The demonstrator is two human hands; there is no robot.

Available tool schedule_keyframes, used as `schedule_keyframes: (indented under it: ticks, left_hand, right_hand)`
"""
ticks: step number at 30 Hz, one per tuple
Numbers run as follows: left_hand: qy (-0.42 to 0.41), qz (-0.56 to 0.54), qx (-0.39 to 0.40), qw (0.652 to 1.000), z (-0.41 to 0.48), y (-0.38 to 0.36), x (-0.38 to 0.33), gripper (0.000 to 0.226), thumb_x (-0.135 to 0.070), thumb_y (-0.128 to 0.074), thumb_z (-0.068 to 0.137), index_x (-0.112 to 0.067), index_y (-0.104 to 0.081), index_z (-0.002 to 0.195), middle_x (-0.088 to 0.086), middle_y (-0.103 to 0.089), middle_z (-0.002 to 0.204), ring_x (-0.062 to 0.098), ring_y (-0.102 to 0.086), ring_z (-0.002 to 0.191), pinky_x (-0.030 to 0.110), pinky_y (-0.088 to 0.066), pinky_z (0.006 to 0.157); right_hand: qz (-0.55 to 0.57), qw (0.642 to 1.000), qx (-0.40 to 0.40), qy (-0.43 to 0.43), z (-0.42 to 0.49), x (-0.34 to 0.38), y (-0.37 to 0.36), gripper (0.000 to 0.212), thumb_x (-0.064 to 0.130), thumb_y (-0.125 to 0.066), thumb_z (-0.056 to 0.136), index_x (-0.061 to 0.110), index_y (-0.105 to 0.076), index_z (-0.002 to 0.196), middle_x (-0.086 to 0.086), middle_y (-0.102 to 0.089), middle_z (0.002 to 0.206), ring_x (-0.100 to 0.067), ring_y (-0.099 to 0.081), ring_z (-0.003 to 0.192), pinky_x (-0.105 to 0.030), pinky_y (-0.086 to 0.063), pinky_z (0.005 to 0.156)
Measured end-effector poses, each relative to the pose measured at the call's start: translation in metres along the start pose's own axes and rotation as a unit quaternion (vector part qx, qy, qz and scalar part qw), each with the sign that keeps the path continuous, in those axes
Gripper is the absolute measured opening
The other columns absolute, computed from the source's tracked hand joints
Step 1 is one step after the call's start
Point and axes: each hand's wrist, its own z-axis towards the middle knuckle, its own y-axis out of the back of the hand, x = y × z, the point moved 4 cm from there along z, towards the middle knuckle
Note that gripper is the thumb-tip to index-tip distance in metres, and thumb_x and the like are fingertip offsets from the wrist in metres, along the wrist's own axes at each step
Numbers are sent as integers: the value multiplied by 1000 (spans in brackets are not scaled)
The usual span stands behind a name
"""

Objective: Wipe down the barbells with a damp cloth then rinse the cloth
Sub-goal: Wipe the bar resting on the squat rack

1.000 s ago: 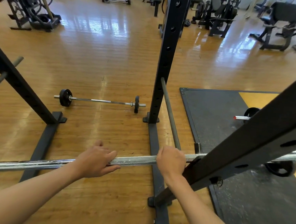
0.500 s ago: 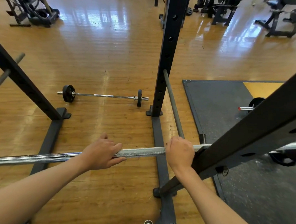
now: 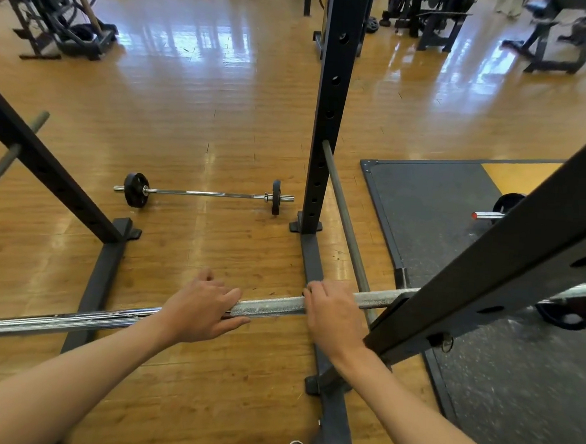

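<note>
A long steel barbell (image 3: 272,305) runs left to right across the squat rack in front of me, chrome on the left and knurled grey in the middle. My left hand (image 3: 200,307) lies over the bar with its fingers draped on top and the thumb below. My right hand (image 3: 334,313) is closed over the bar just left of the slanting black rack upright (image 3: 508,266). No cloth shows in either hand. A second barbell (image 3: 204,193) with small black plates lies on the wooden floor beyond.
A black rack post (image 3: 328,121) stands ahead with a grey safety bar (image 3: 346,232) slanting from it. Another upright (image 3: 48,169) leans at the left. A black rubber mat (image 3: 433,209) at the right carries a third, red-tipped barbell (image 3: 487,216). Gym machines line the back.
My right hand has slid left along the bar, away from the rack upright and closer to my left hand. The view has tipped down, bringing my shoes into sight.
</note>
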Motion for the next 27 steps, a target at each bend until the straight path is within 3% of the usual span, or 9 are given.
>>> schedule_keyframes:
  ticks: [3, 6, 9, 12, 16, 19, 22, 25, 27]
  left_hand:
    - [4, 0, 6, 1000, -1, -1, 1, 51, -69, -32, 100, -27, -51, 78, -14, -53, 61, 12, -50, 55, 36, -42, 75]
    - [6, 3, 8, 1000, -1, -3, 1, 53, -70, -30, 99, -26, -51, 78, -13, -53, 61, 13, -49, 54, 36, -42, 76]
    - [8, 3, 14, 1000, -1, -4, 1, 54, -70, -28, 99, -26, -52, 79, -13, -53, 61, 13, -50, 54, 36, -41, 76]
    - [12, -6, 22, 1000, -1, -4, 1, 55, -70, -27, 100, -26, -52, 80, -12, -55, 62, 13, -51, 55, 36, -42, 78]
    - [14, -7, 26, 1000, -2, -4, 1, 55, -71, -27, 100, -26, -51, 80, -12, -55, 62, 13, -51, 56, 37, -43, 79]
    - [13, -3, 23, 1000, -2, -4, 1, 55, -70, -27, 99, -26, -51, 79, -12, -55, 61, 13, -51, 55, 36, -43, 79]
    - [15, 6, 20, 1000, -2, -4, 1, 55, -70, -28, 99, -25, -52, 78, -12, -54, 60, 13, -50, 55, 37, -44, 81]
    - [15, -1, 31, 999, -2, -4, 1, 56, -71, -27, 99, -25, -51, 78, -12, -54, 61, 13, -49, 56, 37, -45, 82]
    - [14, -1, 30, 999, -1, -3, 1, 56, -71, -27, 100, -25, -50, 78, -12, -54, 61, 14, -49, 55, 37, -45, 80]
  right_hand:
    - [-26, 999, 2, 45, -6, -32, 7, 29, 32, -42, 105, 21, -67, 94, 8, -64, 82, -13, -58, 75, -33, -50, 82]
    - [-67, 995, 8, -70, 1, -53, 13, 29, 28, -45, 102, 24, -60, 78, 11, -52, 68, -11, -49, 63, -35, -51, 75]
    - [-85, 983, 18, -159, 18, -30, 6, 30, 26, -52, 99, 21, -64, 72, 8, -55, 61, -13, -53, 56, -29, -49, 60]
    - [-47, 996, 17, -75, 15, 11, -6, 23, 16, -60, 93, 20, -60, 70, 4, -55, 60, -15, -50, 53, -27, -40, 53]
    - [-3, 997, -3, 75, -6, -8, -2, 21, 28, -48, 103, 20, -66, 96, 6, -63, 83, -14, -57, 75, -33, -50, 79]
    - [-44, 999, 20, -13, 2, -43, 9, 33, 29, -36, 104, 25, -59, 80, 12, -56, 71, -10, -52, 63, -35, -50, 78]
    - [-63, 988, 44, -131, 19, -34, 6, 33, 25, -40, 100, 24, -53, 70, 10, -52, 62, -12, -48, 55, -33, -44, 70]
    - [-44, 993, 57, -95, 24, 11, -7, 30, 20, -46, 98, 23, -53, 68, 7, -48, 58, -14, -44, 52, -31, -43, 63]
    - [-2, 999, 37, -38, 13, 25, -11, 29, 25, -42, 101, 24, -59, 78, 8, -56, 69, -13, -49, 62, -32, -48, 74]
